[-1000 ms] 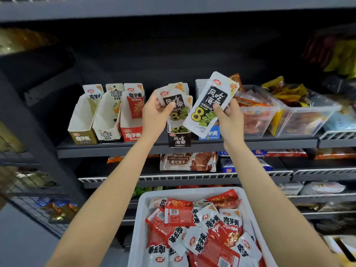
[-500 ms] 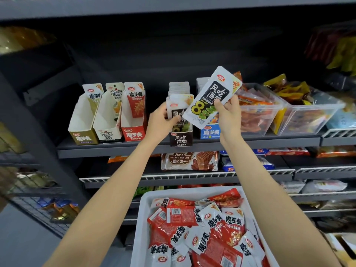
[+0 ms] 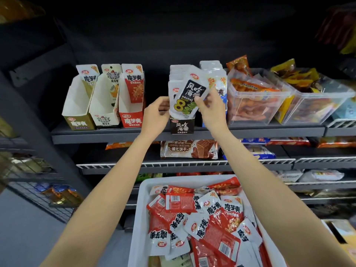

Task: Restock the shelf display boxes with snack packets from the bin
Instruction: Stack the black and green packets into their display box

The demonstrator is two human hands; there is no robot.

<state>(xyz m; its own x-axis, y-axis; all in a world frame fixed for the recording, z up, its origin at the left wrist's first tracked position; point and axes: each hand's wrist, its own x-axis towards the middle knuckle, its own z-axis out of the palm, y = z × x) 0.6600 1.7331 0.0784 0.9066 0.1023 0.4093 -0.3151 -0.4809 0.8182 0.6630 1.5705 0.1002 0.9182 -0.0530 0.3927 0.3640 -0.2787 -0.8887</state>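
Note:
A black display box (image 3: 182, 127) stands mid-shelf with several white packets upright in it. My right hand (image 3: 211, 107) pinches a white-and-black seaweed packet (image 3: 189, 96) tilted over the box's front. My left hand (image 3: 156, 116) is at the box's left side, fingers curled against the packets there; whether it grips one I cannot tell. Three open display boxes stand to the left: olive (image 3: 78, 112), white (image 3: 105, 110) and red (image 3: 132, 110). The white bin (image 3: 140, 218) below holds several red-and-white snack packets (image 3: 202, 218).
Clear plastic tubs (image 3: 256, 99) of orange snacks fill the shelf to the right. A blue display box (image 3: 223, 97) stands behind my right hand. Wafer biscuit packs (image 3: 188, 149) lie on the lower shelf. A wire rack (image 3: 38, 191) stands at lower left.
My right hand has brought the seaweed packet down and left over the black box. My left hand lowered its own packet into the box and now sits at the box's side.

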